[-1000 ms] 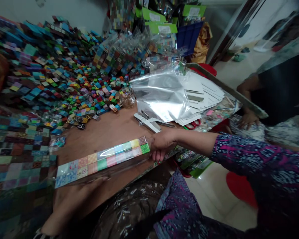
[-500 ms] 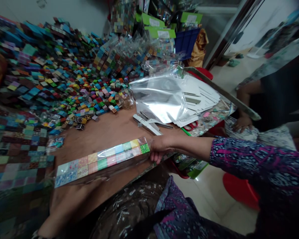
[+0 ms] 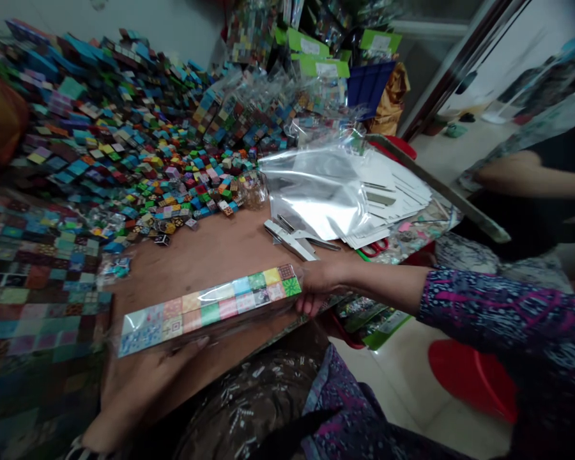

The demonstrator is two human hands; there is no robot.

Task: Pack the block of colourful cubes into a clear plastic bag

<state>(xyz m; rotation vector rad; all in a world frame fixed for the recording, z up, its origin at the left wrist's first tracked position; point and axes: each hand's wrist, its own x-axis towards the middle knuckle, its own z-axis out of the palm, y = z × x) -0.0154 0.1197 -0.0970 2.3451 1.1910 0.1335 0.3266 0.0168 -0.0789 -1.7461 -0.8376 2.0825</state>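
A long pack of patterned cubes [image 3: 209,306] in clear plastic is held between my two hands, its top showing two rows of coloured squares. My right hand [image 3: 320,285] is closed around the pack's right end, fingers curled down the side. Along the near side at the left end, my left hand [image 3: 156,374] grips the pack with the thumb stretched along it; the other fingers are hidden beneath. Behind the pack a metal stapler-like tool [image 3: 290,239] lies on the brown tabletop [image 3: 206,246].
Loose coloured blocks [image 3: 138,153] are heaped at the back left. More patterned squares [image 3: 33,306] lie at left. A clear plastic bag [image 3: 316,191] covers white cards [image 3: 402,198], with red-handled scissors [image 3: 377,246] beside them. A co-worker's arm [image 3: 512,174] shows at right, above a red stool [image 3: 469,377].
The view has shifted slightly, so the table and pack appear farther right. Both hands keep their hold on the pack. The co-worker's arm has lifted from their lap.
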